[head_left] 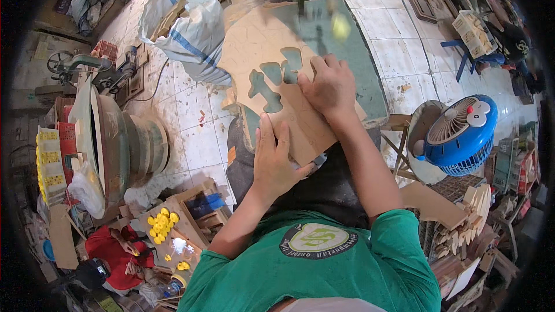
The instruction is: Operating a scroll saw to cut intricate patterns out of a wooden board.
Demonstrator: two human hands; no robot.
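Note:
A thin tan wooden board with curved cut-out holes and drawn outlines lies on a dark green machine table. My left hand rests on the board's near left side, its fingers stretched out flat and its thumb by the near edge. On the right part of the board, just beside the holes, my right hand presses down with curled fingers and holds it. Beyond the holes, a blurred machine part with a yellow-green end hangs over the table.
A white woven sack with wood scraps stands beyond the table at left. A blue fan is at right, above stacked cut wood pieces. At lower left, a person in red sits near yellow round pieces.

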